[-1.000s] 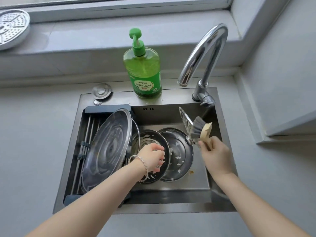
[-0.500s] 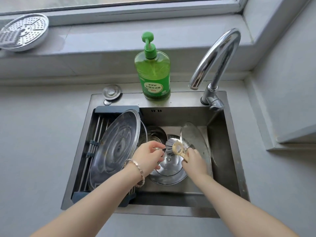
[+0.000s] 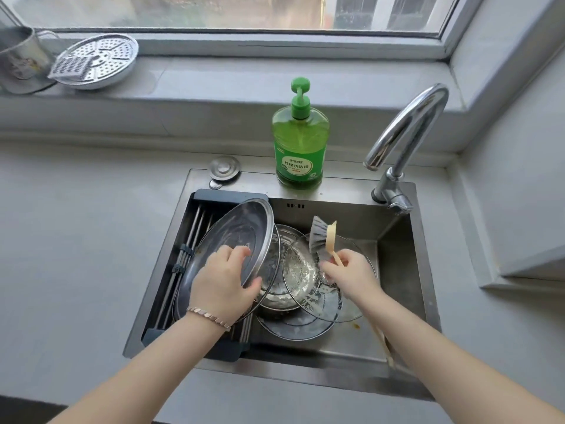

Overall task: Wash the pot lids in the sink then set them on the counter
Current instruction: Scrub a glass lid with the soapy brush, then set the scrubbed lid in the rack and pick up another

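Observation:
A large steel pot lid [image 3: 235, 231] leans tilted on the drain rack at the sink's left. My left hand [image 3: 224, 281] lies on its lower right rim, fingers curled over the edge. To its right several smaller lids overlap in the basin: a steel one [image 3: 279, 280], a clear glass one [image 3: 305, 270] and a soapy one [image 3: 298, 327] beneath. My right hand [image 3: 347, 272] holds the wooden handle of a dish brush [image 3: 324, 235], its grey bristles pointing up and left above the glass lid.
The steel sink [image 3: 406, 270] sits in a grey counter [image 3: 76, 240]. A green soap bottle [image 3: 301, 142] and the tap [image 3: 406, 139] stand behind it. A dark drain rack [image 3: 195, 228] fills the sink's left. A perforated steamer plate [image 3: 97, 59] and a metal cup [image 3: 18, 59] rest on the windowsill.
My left hand has moved left from the small lids onto the large lid's rim. My right hand has lifted the brush off the lids, bristles now up. The view has tilted upward.

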{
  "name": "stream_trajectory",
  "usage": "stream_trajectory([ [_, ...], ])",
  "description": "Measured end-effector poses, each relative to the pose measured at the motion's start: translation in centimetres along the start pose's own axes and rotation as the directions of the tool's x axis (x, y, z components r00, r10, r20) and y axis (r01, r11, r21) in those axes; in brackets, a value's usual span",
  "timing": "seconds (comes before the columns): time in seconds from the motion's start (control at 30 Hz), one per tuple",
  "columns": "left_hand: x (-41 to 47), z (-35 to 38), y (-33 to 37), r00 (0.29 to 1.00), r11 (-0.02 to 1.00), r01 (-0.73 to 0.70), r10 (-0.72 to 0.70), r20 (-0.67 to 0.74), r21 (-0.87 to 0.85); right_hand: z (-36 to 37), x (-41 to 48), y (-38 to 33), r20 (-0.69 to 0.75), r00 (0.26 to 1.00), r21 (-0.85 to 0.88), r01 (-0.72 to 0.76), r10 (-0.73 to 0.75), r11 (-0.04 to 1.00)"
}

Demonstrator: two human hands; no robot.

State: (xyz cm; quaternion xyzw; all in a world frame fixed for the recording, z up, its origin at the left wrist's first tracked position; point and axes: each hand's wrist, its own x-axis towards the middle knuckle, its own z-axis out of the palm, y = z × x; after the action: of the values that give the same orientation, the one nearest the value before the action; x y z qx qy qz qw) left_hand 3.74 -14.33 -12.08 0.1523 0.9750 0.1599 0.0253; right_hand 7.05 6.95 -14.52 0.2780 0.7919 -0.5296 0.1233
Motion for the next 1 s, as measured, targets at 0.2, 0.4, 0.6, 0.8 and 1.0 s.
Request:
stream_trajectory([
  [0.2, -0.4, -0.2, -0.9, 0.973, 0.96, -0.175, 0.134, 0.189, 0.22, 1.4, -1.3, -4.2, 0.094, 0.993, 0.182, -0.081, 0.065, 0.98],
  [0.4, -0.1, -2.1, -0.7, 0.957, 0.947, -0.271, 0.284, -0.053, 0.174, 2.7, -1.7, -6.9, 0.111, 0.989, 0.179, -0.12, 0.101, 0.977],
  [0.6, -1.3, -3.3, 2.1, 0.867, 0.858, -0.43, 0.479, -0.136, 0.279, 3.2, -2.2, -7.8, 0.261, 0.949, 0.451, -0.28, 0.175, 0.847],
  [0.8, -1.9, -4.0, 4.2, 0.911, 0.923, -0.386, 0.382, 0.158, -0.009, -0.6, -2.6, -3.9, 0.088, 0.984, 0.465, -0.179, 0.156, 0.867],
  [1.0, -0.1, -3.3, 0.3, 0.883, 0.879, 0.454, -0.422, 0.205, -0.148, -6.7, -3.8, 2.0, -0.051, 0.977, 0.483, -0.159, 0.209, 0.861],
])
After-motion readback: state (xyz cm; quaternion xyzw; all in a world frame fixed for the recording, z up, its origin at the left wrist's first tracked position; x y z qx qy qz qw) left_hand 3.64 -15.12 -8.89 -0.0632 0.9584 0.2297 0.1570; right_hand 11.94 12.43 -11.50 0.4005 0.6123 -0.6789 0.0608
